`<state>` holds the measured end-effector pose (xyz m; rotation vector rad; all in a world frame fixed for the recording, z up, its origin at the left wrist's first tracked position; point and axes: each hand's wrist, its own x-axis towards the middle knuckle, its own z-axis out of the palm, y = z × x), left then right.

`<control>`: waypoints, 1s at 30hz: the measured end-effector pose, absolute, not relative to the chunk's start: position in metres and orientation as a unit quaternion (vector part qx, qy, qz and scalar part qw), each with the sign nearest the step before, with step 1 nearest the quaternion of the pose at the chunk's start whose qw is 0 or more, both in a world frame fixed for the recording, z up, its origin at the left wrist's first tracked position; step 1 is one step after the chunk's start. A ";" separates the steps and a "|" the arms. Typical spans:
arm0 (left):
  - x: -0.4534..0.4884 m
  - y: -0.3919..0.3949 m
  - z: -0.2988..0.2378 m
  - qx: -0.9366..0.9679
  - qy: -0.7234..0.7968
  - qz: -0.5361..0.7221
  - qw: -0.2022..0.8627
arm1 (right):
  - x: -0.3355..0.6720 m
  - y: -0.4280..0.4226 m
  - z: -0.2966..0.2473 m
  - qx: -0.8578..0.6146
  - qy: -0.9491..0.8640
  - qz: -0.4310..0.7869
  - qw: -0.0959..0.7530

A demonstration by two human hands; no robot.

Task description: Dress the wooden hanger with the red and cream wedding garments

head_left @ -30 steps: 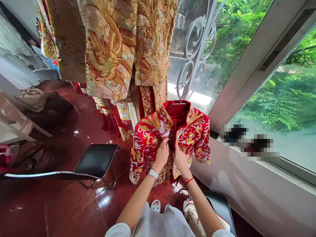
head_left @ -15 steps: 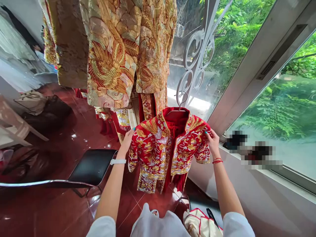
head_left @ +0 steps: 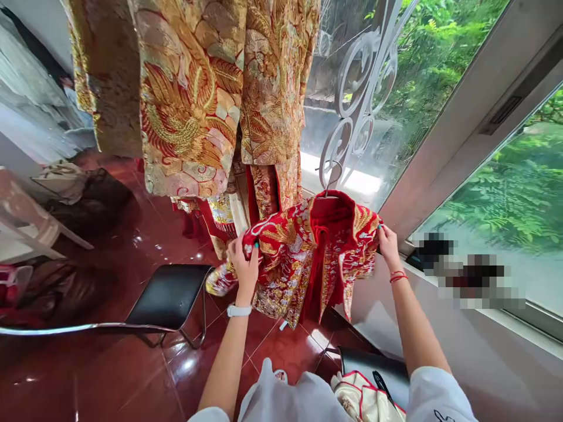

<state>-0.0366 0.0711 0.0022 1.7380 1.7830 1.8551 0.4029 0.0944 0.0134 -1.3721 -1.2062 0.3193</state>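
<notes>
A red jacket (head_left: pixel 284 252) with gold and silver embroidery hangs in front of me on a thin wire hanger (head_left: pixel 329 181). My left hand (head_left: pixel 245 264) grips its shoulder and upper sleeve on the left, thumb on the near side. That sleeve is lifted and stretches out to the left. At the opposite shoulder, my right hand (head_left: pixel 387 245) pinches the cloth between thumb and fingers. The front hangs open on a red lining, and a small white tag (head_left: pixel 282 324) shows at the lower hem.
Gold embroidered garments (head_left: pixel 189 117) hang behind the jacket. A black chair (head_left: pixel 169 296) stands at left on the red tiled floor. A second black seat (head_left: pixel 373 363) bears cream cloth (head_left: pixel 367 395) with red edging. The window frame (head_left: pixel 444 111) and sill are at right.
My left hand has shifted right and turned, taking a fuller grip of the shoulder. The jacket has twisted and its left sleeve swung outward. My right hand keeps its hold.
</notes>
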 end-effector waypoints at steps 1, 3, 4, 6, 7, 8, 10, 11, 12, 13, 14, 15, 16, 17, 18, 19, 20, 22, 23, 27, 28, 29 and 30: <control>-0.037 0.071 -0.007 0.558 0.583 0.590 0.030 | 0.395 0.089 0.007 -0.595 -0.521 0.124 0.600; -0.041 0.065 -0.021 0.560 0.585 0.587 0.015 | 0.373 0.068 -0.005 -0.607 -0.488 0.054 0.625; -0.042 0.060 -0.026 0.560 0.579 0.593 -0.012 | 0.359 0.054 -0.013 -0.617 -0.460 0.010 0.638; -0.040 0.046 -0.032 0.558 0.566 0.600 -0.087 | 0.325 0.024 -0.031 -0.642 -0.413 -0.054 0.644; -0.036 0.039 -0.034 0.559 0.559 0.600 -0.122 | 0.307 0.011 -0.041 -0.661 -0.433 -0.053 0.611; -0.031 0.033 -0.034 0.563 0.550 0.598 -0.148 | 0.290 0.001 -0.050 -0.675 -0.473 -0.040 0.565; -0.018 0.027 -0.029 0.578 0.533 0.592 -0.176 | 0.261 -0.008 -0.062 -0.692 -0.518 -0.036 0.502; -0.012 0.028 -0.024 0.586 0.530 0.587 -0.179 | 0.250 -0.008 -0.063 -0.695 -0.532 -0.035 0.483; -0.007 0.031 -0.016 0.591 0.532 0.579 -0.177 | 0.244 -0.004 -0.061 -0.697 -0.535 -0.037 0.476; -0.003 0.035 -0.006 0.594 0.541 0.570 -0.172 | 0.240 0.002 -0.057 -0.699 -0.533 -0.042 0.476; -0.002 0.041 0.005 0.595 0.552 0.560 -0.163 | 0.239 0.008 -0.051 -0.700 -0.529 -0.049 0.477; -0.003 0.048 0.017 0.601 0.561 0.549 -0.150 | 0.240 0.014 -0.044 -0.699 -0.531 -0.056 0.476; -0.006 0.056 0.029 0.616 0.563 0.536 -0.132 | 0.243 0.019 -0.036 -0.697 -0.536 -0.064 0.472; -0.010 0.064 0.039 0.635 0.558 0.523 -0.110 | 0.247 0.022 -0.029 -0.694 -0.546 -0.069 0.465; -0.015 0.070 0.049 0.654 0.552 0.509 -0.089 | 0.251 0.022 -0.023 -0.688 -0.559 -0.067 0.458; -0.020 0.076 0.056 0.670 0.549 0.495 -0.072 | 0.254 0.021 -0.017 -0.680 -0.573 -0.061 0.453; -0.024 0.079 0.062 0.677 0.550 0.486 -0.062 | 0.257 0.018 -0.012 -0.673 -0.581 -0.053 0.454; -0.026 0.077 0.064 0.658 0.566 0.491 -0.073 | 0.259 0.007 -0.006 -0.666 -0.575 -0.046 0.474; -0.023 0.071 0.059 0.638 0.570 0.508 -0.093 | 0.259 0.000 -0.005 -0.665 -0.568 -0.045 0.484; 0.013 0.027 -0.005 0.612 0.501 0.583 -0.186 | 0.250 -0.020 -0.021 -0.714 -0.536 -0.032 0.450; 0.025 0.015 -0.030 0.635 0.489 0.571 -0.179 | 0.247 -0.022 -0.030 -0.731 -0.535 -0.024 0.422; 0.036 0.007 -0.056 0.651 0.493 0.553 -0.168 | 0.244 -0.024 -0.041 -0.748 -0.535 -0.016 0.392; 0.045 0.001 -0.081 0.661 0.514 0.525 -0.151 | 0.240 -0.025 -0.051 -0.761 -0.538 -0.005 0.362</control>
